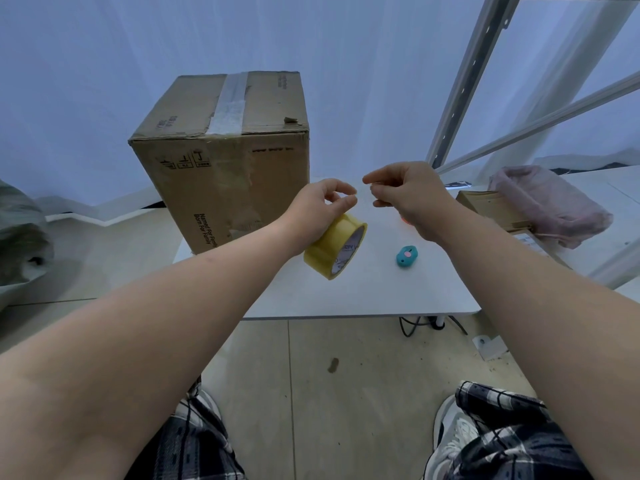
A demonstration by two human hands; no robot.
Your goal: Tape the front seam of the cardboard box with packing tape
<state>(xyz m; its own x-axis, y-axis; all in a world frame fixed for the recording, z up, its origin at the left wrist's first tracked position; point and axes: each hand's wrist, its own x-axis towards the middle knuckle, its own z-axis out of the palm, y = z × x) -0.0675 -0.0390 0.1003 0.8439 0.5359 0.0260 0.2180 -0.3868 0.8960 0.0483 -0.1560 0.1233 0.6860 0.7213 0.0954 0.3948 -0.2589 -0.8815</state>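
Just right of the cardboard box (221, 161), the left hand (320, 206) hangs the light tape roll (335, 247) while the right hand (403, 192) pinches its thin, clingy free end, best held by the edges.

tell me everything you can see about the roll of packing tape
The tape roll is yellowish, translucent, wound on a white printed core. It hangs tilted under the left hand, above the white table, just right of the cardboard box. The right hand pinches near the left fingertips, perhaps a pulled tape end, though no strip is clearly visible.
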